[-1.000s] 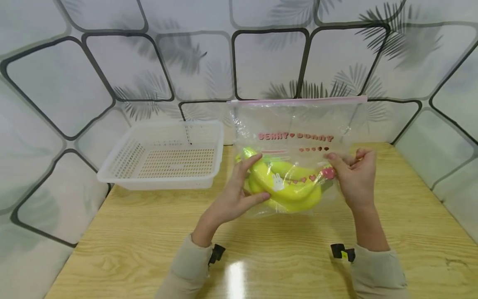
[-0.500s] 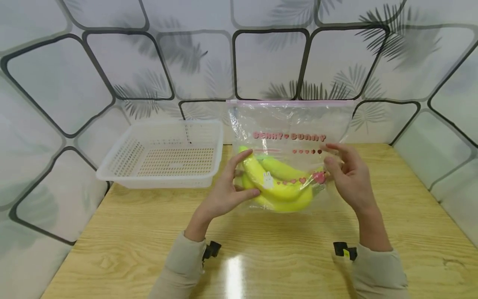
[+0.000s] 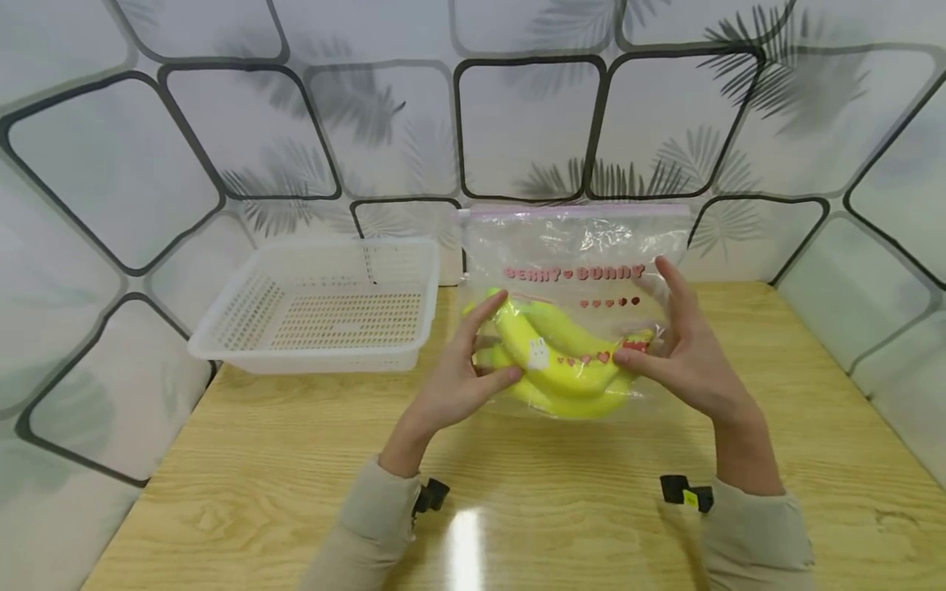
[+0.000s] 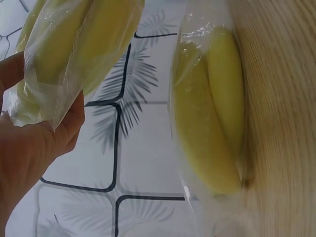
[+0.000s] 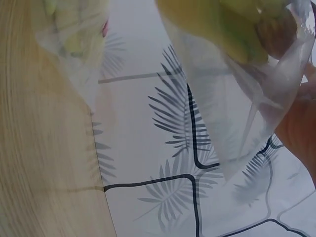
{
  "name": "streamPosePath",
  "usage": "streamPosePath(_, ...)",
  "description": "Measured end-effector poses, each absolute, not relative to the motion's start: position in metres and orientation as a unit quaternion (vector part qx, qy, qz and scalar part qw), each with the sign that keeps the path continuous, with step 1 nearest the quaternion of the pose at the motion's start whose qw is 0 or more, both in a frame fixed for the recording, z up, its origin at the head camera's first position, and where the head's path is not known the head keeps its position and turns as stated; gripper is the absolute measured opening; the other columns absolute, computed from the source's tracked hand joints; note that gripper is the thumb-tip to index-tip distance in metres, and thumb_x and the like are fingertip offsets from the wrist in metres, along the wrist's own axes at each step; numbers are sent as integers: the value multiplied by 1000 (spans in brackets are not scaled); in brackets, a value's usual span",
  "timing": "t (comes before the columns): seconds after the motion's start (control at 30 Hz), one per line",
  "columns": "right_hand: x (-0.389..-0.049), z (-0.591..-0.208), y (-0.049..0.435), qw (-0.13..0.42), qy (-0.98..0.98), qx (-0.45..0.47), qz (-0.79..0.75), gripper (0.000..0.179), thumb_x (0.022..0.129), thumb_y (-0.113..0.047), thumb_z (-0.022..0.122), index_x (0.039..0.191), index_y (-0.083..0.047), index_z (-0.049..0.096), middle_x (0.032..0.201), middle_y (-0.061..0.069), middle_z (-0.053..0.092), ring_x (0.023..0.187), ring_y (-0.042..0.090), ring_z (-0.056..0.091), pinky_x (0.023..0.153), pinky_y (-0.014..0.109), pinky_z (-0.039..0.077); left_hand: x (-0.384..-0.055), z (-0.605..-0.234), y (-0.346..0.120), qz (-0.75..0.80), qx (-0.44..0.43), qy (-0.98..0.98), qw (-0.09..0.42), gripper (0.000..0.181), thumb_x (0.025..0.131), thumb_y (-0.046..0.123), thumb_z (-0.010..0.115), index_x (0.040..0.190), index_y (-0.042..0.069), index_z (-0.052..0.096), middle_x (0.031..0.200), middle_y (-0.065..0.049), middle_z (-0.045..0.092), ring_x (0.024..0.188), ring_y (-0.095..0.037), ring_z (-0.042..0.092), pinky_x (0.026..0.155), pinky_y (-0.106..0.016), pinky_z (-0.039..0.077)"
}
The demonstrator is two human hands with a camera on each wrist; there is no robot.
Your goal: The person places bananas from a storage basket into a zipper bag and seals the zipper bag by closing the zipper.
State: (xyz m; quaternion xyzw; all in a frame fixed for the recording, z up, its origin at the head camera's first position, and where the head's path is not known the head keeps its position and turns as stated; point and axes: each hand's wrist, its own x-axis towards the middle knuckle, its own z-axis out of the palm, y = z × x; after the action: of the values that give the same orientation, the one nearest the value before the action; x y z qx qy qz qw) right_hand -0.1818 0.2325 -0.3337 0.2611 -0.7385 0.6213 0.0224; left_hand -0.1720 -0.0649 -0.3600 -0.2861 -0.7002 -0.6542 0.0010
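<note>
A clear zip bag [image 3: 539, 234] with a pink top strip and "Berry Bunny" print is held upright above the table. Inside lie yellow toy-like bananas [image 3: 572, 379]. My left hand [image 3: 461, 377] grips the bag's left side, thumb in front. My right hand [image 3: 695, 357] holds the right side, its thumb on the front by the banana ends and its index finger stretched upward; its other fingers are hidden behind the plastic. In the left wrist view, bagged bananas [image 4: 212, 113] also appear beyond the held part; I cannot tell whether this is a second bag.
A white perforated plastic basket [image 3: 347, 359] stands on the wooden table [image 3: 296, 460], left of the bag. Patterned cloth walls [image 3: 532, 123] enclose the table at the back and both sides.
My right hand has loosened from the bag's right edge, spread its fingers and taken hold again with the thumb farther in. The bag has shifted slightly; my left hand keeps its grip.
</note>
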Motion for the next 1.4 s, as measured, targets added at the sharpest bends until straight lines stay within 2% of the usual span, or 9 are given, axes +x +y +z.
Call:
streamPosePath(0.2, -183, -334, 244, 85, -679, 278, 674, 107, 77, 27, 66, 158, -22, 15, 152, 18, 28, 105, 16, 66, 70, 28, 59, -176, -359, -45, -643, -280, -713, 9, 92, 88, -5, 69, 158, 30, 22, 163, 9, 17, 123, -31, 50, 77, -36, 59)
streamPosePath(0.47, -182, -332, 266, 203, -730, 209, 618, 54, 80, 19, 70, 129, 9, 52, 143, 6, 44, 90, 4, 66, 69, 15, 55, -200, -349, -9, -596, -296, -747, 2, 93, 90, -1, 67, 160, 27, 13, 165, 7, 11, 125, -37, 49, 77, -30, 58)
streamPosePath(0.67, -184, -329, 286, 232, -843, 104, 474, 65, 83, -2, 77, 141, 5, 48, 136, 11, 48, 96, 6, 58, 74, 5, 47, -216, -350, 26, -591, -291, -751, -35, 96, 88, -5, 67, 161, 21, 10, 166, 4, 9, 125, -40, 49, 66, -30, 58)
streamPosePath(0.73, -184, -331, 294, 218, -865, 80, 445, 71, 85, -9, 77, 145, 4, 43, 141, 19, 44, 102, 19, 56, 74, 4, 43, -221, -356, 37, -584, -285, -758, -48, 97, 88, -2, 69, 161, 22, 10, 166, 5, 10, 118, -36, 54, 61, -30, 57)
streamPosePath(0.83, -186, -335, 310, 182, -889, 57, 416, 77, 87, -18, 74, 149, 4, 36, 148, 26, 36, 105, 34, 50, 73, 7, 37, -224, -360, 50, -561, -281, -776, -66, 97, 88, 3, 71, 161, 20, 10, 166, 3, 12, 120, -27, 52, 77, -29, 55)
streamPosePath(1.0, -189, -349, 337, 93, -910, 31, 403, 84, 90, -29, 73, 152, 5, 28, 143, 32, 39, 95, 20, 54, 66, 13, 43, -226, -369, 66, -529, -289, -787, -128, 96, 91, 9, 70, 161, 16, 5, 167, 0, 7, 149, -20, 20, 117, -37, 29)
streamPosePath(1.1, -193, -360, 347, 13, -917, 24, 398, 92, 92, -38, 70, 154, 7, 19, 145, 36, 36, 104, 33, 59, 70, 24, 50, -226, -378, 69, -512, -276, -796, -168, 97, 92, 12, 70, 161, 15, 2, 167, -3, 6, 150, -23, 17, 119, -40, 24)
streamPosePath(1.2, -198, -371, 351, -56, -918, 26, 393, 98, 93, -46, 66, 154, 9, 12, 153, 37, 24, 124, 53, 47, 85, 42, 53, -226, -387, 69, -509, -244, -800, -201, 97, 91, 13, 71, 161, 15, 3, 166, -5, 9, 149, -26, 21, 118, -42, 25)
streamPosePath(1.4, -209, -373, 353, -104, -917, 33, 383, 99, 95, -46, 64, 152, 15, 10, 152, 40, 20, 128, 54, 42, 95, 56, 46, -231, -402, 72, -527, -199, -796, -222, 96, 90, 16, 73, 161, 16, 9, 165, -9, 14, 148, -27, 24, 119, -43, 23)
